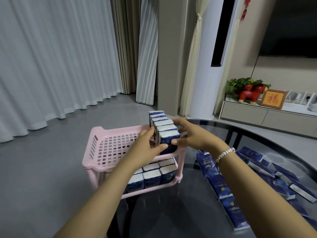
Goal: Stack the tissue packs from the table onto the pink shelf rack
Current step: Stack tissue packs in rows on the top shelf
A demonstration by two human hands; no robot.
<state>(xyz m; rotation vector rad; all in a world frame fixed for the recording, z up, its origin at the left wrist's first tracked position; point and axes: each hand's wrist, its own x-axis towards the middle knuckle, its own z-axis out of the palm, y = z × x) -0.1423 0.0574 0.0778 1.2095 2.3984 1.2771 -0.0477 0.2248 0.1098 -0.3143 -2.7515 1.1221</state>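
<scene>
White curtains [51, 54], grey floor [51, 177]

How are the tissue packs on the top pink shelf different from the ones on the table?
The top shelf packs stand upright in a tight row, while the table packs lie flat and scattered. The left hand and right hand hold the shelf row; nobody touches the table packs. Both kinds have dark blue wrappers.

White sheer curtains [51, 57] hang along the left, meeting the grey floor [51, 169]. A tall mirror [147, 57] leans at the wall beyond. A white tower air conditioner [209, 66] stands right of it. On the low cabinet [257, 115], near its left end, sit a leafy plant [240, 83], a red horse figurine [250, 93] and a framed picture [272, 98]. A dark TV screen [291, 28] fills the upper right.
</scene>
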